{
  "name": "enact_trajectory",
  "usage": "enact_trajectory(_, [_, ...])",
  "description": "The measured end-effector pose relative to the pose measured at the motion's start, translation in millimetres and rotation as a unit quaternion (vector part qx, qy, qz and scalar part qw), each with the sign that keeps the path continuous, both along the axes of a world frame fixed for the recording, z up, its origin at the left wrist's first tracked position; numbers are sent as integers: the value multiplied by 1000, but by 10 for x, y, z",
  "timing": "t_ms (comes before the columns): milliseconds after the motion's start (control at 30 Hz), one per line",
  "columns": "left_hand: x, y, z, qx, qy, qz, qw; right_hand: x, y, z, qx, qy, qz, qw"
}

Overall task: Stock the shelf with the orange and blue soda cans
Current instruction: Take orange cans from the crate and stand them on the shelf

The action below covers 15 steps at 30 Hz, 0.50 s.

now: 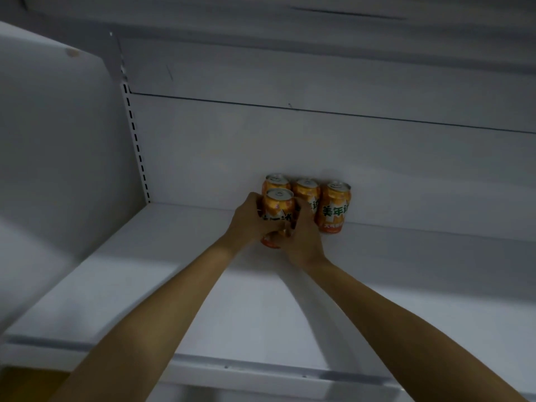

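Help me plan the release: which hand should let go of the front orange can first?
Probably the right hand: it crowds the middle back can, while the left hand wraps the front can from the shelf's open side.

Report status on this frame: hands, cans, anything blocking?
Left hand and right hand both grip the front orange can. Three orange cans upright at the shelf back wall. No blue cans visible. Nothing blocking.

Four upright orange soda cans on white shelf (179, 288): front can (278, 208) gripped between fingers of left hand (246, 220) and right hand (304, 236), three back cans (336, 206) just beyond fingertips against rear wall.
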<state>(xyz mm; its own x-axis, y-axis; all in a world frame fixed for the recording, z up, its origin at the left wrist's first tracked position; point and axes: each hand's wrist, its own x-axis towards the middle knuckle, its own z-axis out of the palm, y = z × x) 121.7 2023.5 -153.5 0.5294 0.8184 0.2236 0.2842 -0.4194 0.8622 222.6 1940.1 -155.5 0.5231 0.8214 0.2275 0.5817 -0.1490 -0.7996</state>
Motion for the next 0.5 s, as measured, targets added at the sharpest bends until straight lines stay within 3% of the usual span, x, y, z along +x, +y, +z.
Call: enact_trajectory(500, [-45,-55,21,-60,-11,-12,998,44,17,-94,-60,-50,7,997])
